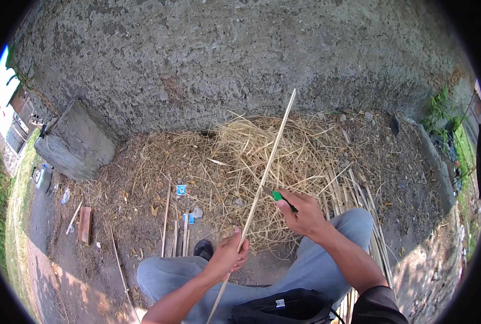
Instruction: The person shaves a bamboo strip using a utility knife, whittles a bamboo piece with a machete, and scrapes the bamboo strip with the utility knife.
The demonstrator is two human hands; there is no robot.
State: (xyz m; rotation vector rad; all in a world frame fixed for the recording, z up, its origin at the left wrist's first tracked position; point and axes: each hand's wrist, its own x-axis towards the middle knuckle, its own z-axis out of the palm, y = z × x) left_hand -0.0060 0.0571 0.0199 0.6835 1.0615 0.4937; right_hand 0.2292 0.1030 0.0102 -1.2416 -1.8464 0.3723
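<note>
A long, pale strip of split bamboo (273, 151) slants from my lap up toward the wall. My left hand (228, 254) is closed round its lower part, above my left thigh. In my right hand (302, 211) is a knife with a green and black handle (283, 198). Its short blade points left and meets the strip's edge, or lies very near it, at about mid-length. Beyond both hands spreads a heap of thin, curly shavings (251, 146). Most of the knife's handle is hidden in my right fingers.
A rough grey wall (224, 65) rises in front. More split strips (378, 237) lie beside my right leg, and several stand by my left foot. A concrete block (78, 143), a reddish brick (85, 224) and blue packets (181, 190) are to the left. A black bag (278, 310) rests at my lap.
</note>
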